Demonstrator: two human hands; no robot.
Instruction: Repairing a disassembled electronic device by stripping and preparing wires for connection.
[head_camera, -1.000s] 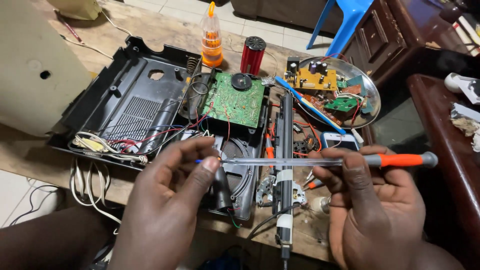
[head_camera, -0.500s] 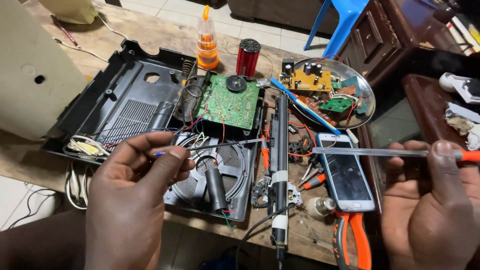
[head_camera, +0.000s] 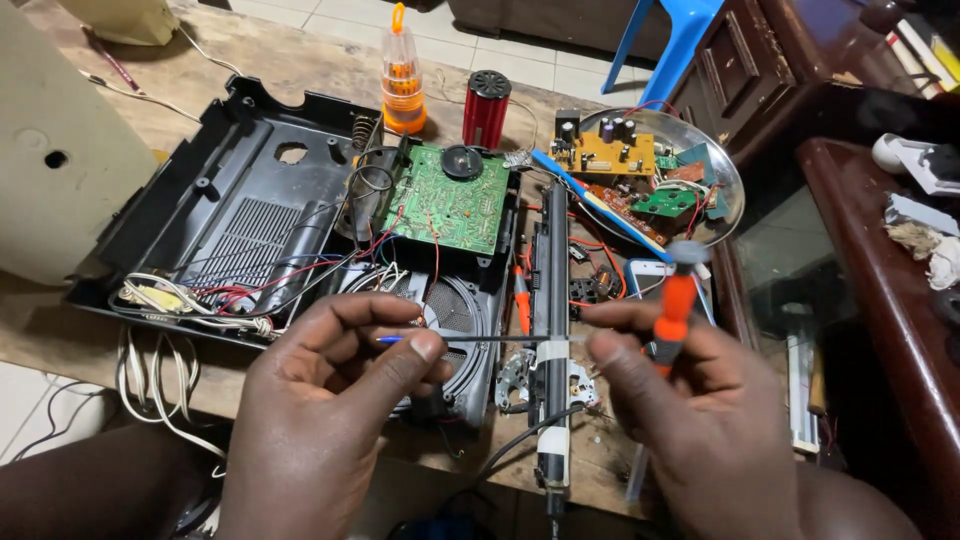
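Head view, left hand (head_camera: 320, 420) grip pinching thin wire (head_camera: 480, 339), right hand (head_camera: 690, 400) grip grasping orange screwdriver (head_camera: 676, 312).

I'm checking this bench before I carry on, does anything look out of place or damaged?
The black casing lies opened, its green board lifted loose with wires spilling out. Loose boards sit piled in the metal dish. A phone lies among the parts. Nothing looks broken.
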